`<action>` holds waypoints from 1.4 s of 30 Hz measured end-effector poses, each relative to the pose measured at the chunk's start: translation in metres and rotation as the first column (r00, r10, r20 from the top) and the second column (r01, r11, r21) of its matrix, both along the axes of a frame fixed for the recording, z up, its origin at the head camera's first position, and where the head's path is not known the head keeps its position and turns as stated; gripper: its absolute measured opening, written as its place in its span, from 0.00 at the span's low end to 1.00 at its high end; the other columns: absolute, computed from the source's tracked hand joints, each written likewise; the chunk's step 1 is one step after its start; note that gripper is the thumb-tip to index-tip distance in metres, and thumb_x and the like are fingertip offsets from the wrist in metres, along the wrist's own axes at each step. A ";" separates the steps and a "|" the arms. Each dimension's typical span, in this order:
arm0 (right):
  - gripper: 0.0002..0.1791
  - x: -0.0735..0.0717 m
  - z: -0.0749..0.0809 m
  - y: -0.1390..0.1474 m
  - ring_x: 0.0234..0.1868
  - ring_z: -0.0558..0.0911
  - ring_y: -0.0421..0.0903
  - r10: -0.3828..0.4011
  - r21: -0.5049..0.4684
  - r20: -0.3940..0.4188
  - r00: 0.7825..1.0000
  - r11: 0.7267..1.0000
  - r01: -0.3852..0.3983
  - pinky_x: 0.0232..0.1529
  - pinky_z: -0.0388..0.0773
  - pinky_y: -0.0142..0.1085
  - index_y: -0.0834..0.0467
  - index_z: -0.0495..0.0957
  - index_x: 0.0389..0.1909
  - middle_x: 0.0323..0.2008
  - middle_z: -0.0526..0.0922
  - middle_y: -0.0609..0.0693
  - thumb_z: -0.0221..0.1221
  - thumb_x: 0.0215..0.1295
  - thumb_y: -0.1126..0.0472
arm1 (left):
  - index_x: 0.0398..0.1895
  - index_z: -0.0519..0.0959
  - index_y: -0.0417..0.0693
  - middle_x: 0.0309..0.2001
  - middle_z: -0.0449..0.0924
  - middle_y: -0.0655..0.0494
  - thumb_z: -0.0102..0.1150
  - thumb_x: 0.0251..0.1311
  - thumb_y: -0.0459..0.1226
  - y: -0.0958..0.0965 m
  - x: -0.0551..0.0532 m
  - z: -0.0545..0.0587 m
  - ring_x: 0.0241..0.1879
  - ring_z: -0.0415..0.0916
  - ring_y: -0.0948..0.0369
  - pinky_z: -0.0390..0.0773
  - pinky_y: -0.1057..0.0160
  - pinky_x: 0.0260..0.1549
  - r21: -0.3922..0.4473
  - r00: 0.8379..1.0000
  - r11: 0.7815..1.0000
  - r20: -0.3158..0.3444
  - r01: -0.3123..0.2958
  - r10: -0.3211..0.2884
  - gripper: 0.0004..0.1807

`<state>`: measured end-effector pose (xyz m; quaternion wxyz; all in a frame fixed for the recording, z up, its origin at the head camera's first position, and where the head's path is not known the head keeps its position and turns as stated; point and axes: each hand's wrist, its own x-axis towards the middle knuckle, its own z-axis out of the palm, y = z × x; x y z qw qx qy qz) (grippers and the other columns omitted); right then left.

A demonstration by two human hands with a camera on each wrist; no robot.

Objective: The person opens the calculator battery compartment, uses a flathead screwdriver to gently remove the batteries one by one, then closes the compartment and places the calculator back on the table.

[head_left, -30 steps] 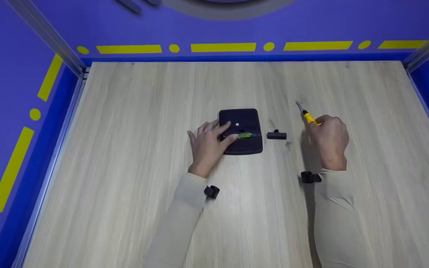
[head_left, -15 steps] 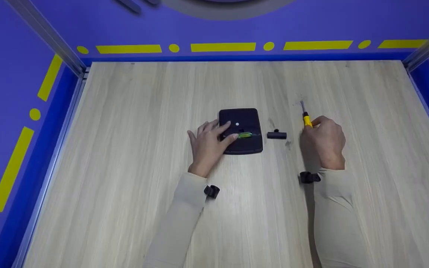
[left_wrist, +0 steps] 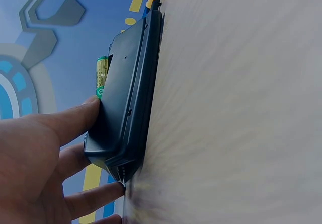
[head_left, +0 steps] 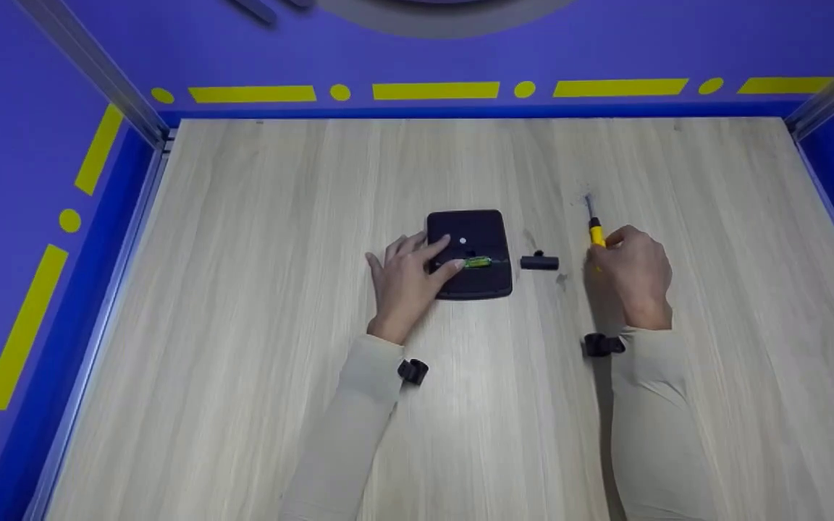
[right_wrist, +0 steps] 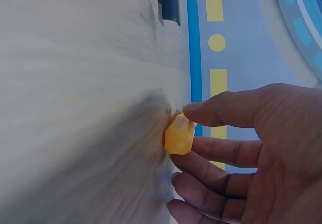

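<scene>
A flat black device [head_left: 469, 282], its shape like a calculator lying face down, rests on the table. A green battery [head_left: 478, 262] sits across the slot in its back and stands a little proud in the left wrist view. My left hand [head_left: 406, 282] rests over the device's left side; the thumb touches the battery's end [left_wrist: 99, 90] and the other fingers lie spread along the edge. To the right, my right hand [head_left: 634, 271] pinches the yellow handle of a screwdriver [head_left: 596, 233] between thumb and fingers, low at the tabletop. The screwdriver's metal tip points toward the back wall.
A small black battery cover [head_left: 539, 262] with a tab lies between the device and the right hand. Blue walls [head_left: 431, 58] with yellow marks enclose the pale wooden table [head_left: 279, 217] at the back and sides.
The screwdriver's tip has swung right, so the shaft points more straight back; the right hand shifted slightly left. The left hand, device, battery and cover stay in place.
</scene>
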<state>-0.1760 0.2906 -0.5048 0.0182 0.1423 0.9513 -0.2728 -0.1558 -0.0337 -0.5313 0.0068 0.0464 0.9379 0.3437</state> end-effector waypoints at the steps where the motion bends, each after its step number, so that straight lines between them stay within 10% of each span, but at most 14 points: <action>1: 0.21 0.000 0.000 0.000 0.31 0.83 0.55 -0.005 0.000 0.002 1.000 1.000 0.005 0.26 0.74 0.42 0.71 0.83 0.53 0.43 0.88 0.68 0.64 0.70 0.58 | 0.72 0.79 0.63 0.76 0.71 0.49 0.64 0.69 0.60 0.000 0.000 0.000 0.78 0.60 0.43 0.37 0.20 0.71 -0.001 1.000 1.000 0.002 0.001 -0.001 0.31; 11: 0.19 -0.002 0.006 -0.015 0.50 0.81 0.66 0.005 -0.054 -0.228 0.974 0.998 -0.018 0.49 0.78 0.58 0.72 0.82 0.56 0.48 0.81 0.69 0.63 0.74 0.60 | 0.72 0.79 0.63 0.76 0.71 0.49 0.65 0.69 0.59 0.000 0.000 0.003 0.78 0.60 0.44 0.37 0.20 0.71 -0.006 1.000 1.000 0.008 -0.002 0.002 0.31; 23: 0.15 -0.006 -0.003 -0.053 0.50 0.83 0.62 0.226 -0.101 -0.583 0.780 0.933 -0.346 0.53 0.82 0.55 0.71 0.81 0.53 0.49 0.80 0.66 0.69 0.68 0.72 | 0.70 0.81 0.59 0.73 0.74 0.46 0.66 0.70 0.57 -0.003 -0.003 0.003 0.76 0.64 0.44 0.39 0.21 0.72 0.027 1.000 1.000 -0.001 -0.011 0.011 0.29; 27: 0.15 -0.005 -0.005 -0.064 0.50 0.82 0.60 0.312 -0.070 -0.592 0.743 0.898 -0.433 0.53 0.81 0.53 0.69 0.82 0.53 0.48 0.81 0.64 0.70 0.67 0.72 | 0.68 0.83 0.57 0.72 0.75 0.44 0.66 0.70 0.56 -0.005 -0.003 0.004 0.75 0.66 0.44 0.40 0.20 0.71 0.045 1.000 0.999 -0.014 -0.012 0.012 0.27; 37: 0.12 0.000 -0.006 -0.083 0.52 0.83 0.58 0.454 -0.033 -0.477 0.753 0.846 -0.532 0.57 0.80 0.51 0.65 0.86 0.50 0.48 0.84 0.60 0.71 0.68 0.68 | 0.68 0.84 0.60 0.72 0.75 0.46 0.66 0.70 0.57 -0.007 -0.003 0.006 0.76 0.64 0.44 0.40 0.19 0.70 -0.001 1.000 1.000 0.011 -0.021 0.021 0.27; 42: 0.10 0.002 -0.007 -0.093 0.51 0.82 0.57 0.522 -0.042 -0.492 0.696 0.785 -0.618 0.56 0.80 0.50 0.64 0.87 0.47 0.47 0.85 0.57 0.72 0.67 0.69 | 0.68 0.83 0.61 0.73 0.74 0.47 0.65 0.70 0.57 -0.007 -0.004 0.007 0.77 0.63 0.44 0.41 0.19 0.70 -0.025 1.000 1.000 0.024 -0.013 0.014 0.27</action>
